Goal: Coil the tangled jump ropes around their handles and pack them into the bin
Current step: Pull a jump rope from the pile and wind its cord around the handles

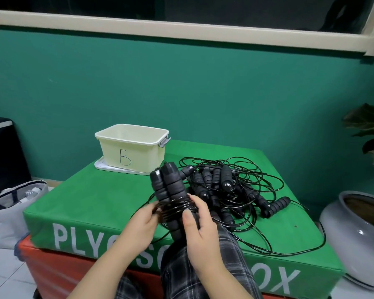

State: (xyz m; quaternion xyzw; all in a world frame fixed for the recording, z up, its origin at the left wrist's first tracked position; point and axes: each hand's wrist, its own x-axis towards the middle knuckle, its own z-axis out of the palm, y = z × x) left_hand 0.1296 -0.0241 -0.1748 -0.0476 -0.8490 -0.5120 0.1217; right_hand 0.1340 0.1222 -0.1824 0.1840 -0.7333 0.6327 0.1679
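Two black foam handles are held side by side, upright and tilted left, with black cord coiled round their lower part. My right hand grips the handles below the coil, thumb on the windings. My left hand pinches the cord at the coil's left side. A tangled pile of jump ropes with several black handles lies on the green box behind my hands. The cream bin, marked B, stands open at the back left on its lid.
The green plyo box sits on a red one. A grey bag lies on the floor to the left, a grey pot stands at the right, and a plant above it. A loose cord loop trails toward the box's front edge.
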